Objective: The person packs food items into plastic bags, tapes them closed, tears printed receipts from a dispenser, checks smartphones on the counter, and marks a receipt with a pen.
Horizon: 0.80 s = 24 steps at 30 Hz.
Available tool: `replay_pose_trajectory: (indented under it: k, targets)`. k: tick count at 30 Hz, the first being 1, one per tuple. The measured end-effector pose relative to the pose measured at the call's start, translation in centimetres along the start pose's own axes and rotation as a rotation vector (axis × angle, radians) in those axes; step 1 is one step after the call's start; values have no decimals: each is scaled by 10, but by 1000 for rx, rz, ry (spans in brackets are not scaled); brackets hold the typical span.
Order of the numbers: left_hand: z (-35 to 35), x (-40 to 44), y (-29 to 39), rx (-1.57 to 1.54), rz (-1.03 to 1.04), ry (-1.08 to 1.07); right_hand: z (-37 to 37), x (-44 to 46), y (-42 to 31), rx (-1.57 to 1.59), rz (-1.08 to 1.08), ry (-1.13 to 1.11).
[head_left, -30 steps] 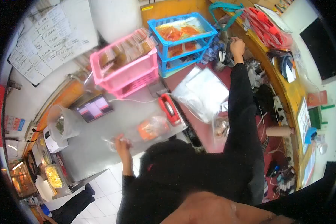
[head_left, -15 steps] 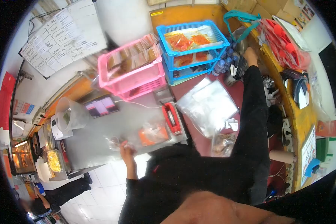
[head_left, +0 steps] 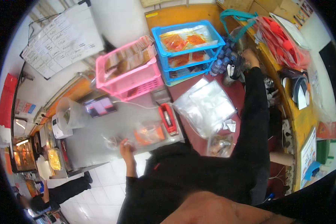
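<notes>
1. Fingers [head_left: 124,143] of the left hand [head_left: 127,152] are at the near edge of the metal table [head_left: 87,143] — too blurry to tell if they're spread or pinching anything.
2. Clear plastic bag [head_left: 110,142] is right by those fingertips, on their left side. Can't say whether it's gripped or just close.
3. Orange packet [head_left: 149,135] with see-through plastic on it lies just right of the same fingers, and a red-framed gadget [head_left: 168,119] is a bit further right.
4. Right hand [head_left: 251,59] is stretched way out over the far end of the dark red tabletop [head_left: 235,91]. Its fingers are partly hidden, so no idea if they're pressed together or holding something.
5. Pen cup [head_left: 229,79] stands just left of the right fingers, slightly nearer the body, with some plastic bottles [head_left: 217,67] past it.
6. Silvery plastic sheets [head_left: 205,106] lie between the two hands — well apart from both.
7. Furthest out: pink basket [head_left: 132,84] beyond the left fingers, blue trays [head_left: 192,50] left of the right ones.
</notes>
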<state>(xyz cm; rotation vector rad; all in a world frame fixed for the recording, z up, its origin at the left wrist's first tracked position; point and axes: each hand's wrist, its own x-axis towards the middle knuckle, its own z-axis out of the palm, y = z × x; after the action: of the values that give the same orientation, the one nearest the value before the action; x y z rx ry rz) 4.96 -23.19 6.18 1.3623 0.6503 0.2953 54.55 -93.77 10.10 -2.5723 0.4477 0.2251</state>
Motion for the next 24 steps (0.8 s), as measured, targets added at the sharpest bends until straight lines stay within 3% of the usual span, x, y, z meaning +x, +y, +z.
replay_pose_trajectory:
  k: [5, 9, 11, 14, 17, 20, 24]
  targets:
    - [-7, 1, -4, -19, 21, -59, -4, -53, -37, 142, -8, 123]
    - [-10, 0, -9, 10, 36, -22, 4, -62, -38, 115, -203, 479]
    - [-7, -3, -9, 31, 74, -18, -8, -67, -38, 152, -322, 487]
    - [-5, -2, -7, 24, 59, -23, 3, -59, -31, 27, -233, 533]
    - [-15, 6, -17, -22, 22, -84, 9, -59, -31, -88, -143, 351]
    - [-19, 4, -18, -42, 7, -69, 12, -91, -57, 96, -124, 473]
    - [-33, 1, -25, -120, 27, -34, 14, -100, -73, 143, -225, 873]
